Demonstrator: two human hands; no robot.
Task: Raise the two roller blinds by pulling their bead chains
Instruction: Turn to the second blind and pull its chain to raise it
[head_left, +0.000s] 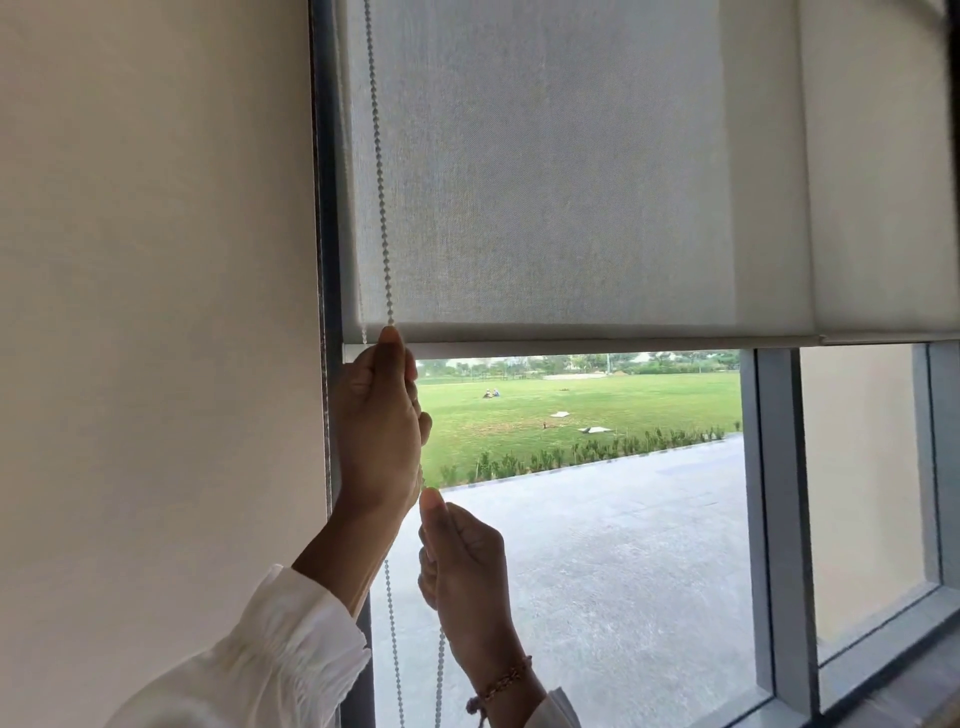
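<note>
A plain cream wall (156, 260) fills the left of the frame. Beside it the bead chain (381, 171) runs down the left edge of the grey roller blind (561, 171). The left hand (382, 421), at frame centre, pinches the chain at the blind's bottom rail; the right hand (462, 561), just below, grips the same strand. At far right hangs the second roller blind (883, 171), equally low.

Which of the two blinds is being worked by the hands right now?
The left blind, next to the wall: both hands, left hand above right hand, grip its bead chain. The right blind is untouched.
</note>
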